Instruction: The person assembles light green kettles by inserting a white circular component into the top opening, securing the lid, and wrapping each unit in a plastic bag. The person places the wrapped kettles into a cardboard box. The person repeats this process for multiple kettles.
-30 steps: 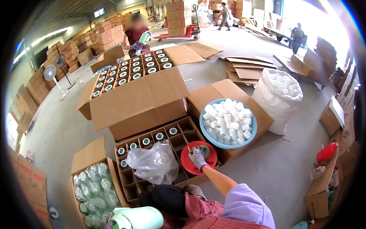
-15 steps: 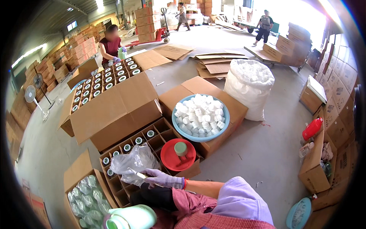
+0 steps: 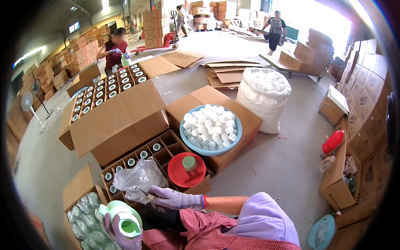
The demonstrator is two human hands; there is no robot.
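Note:
My left hand (image 3: 111, 231), in a pale purple glove, grips a mint-green jug (image 3: 121, 211) tilted so that its round open mouth faces me. My right hand (image 3: 175, 198), gloved alike, is closed around a thin, pale, stick-like tool (image 3: 150, 196), its kind unclear. The tool's tip reaches toward a crumpled clear plastic bag (image 3: 141, 177). That bag lies on a divided carton (image 3: 166, 154), where several green-and-white round tops show in the cells. Left of it, a carton holds bagged green items (image 3: 85, 212).
A red basin (image 3: 175, 170) holds a green cup-shaped piece (image 3: 189, 163). Beyond it, a blue basin of white caps (image 3: 210, 129) sits on a carton, beside a white sack (image 3: 262, 100). A co-worker (image 3: 114, 54) stands behind a filled carton (image 3: 118, 112). Boxes (image 3: 362, 100) are stacked at right.
The jug has come up and turned, its mouth now toward me, and my left hand has come into view on it. My right hand stays by the bag. The view has shifted slightly.

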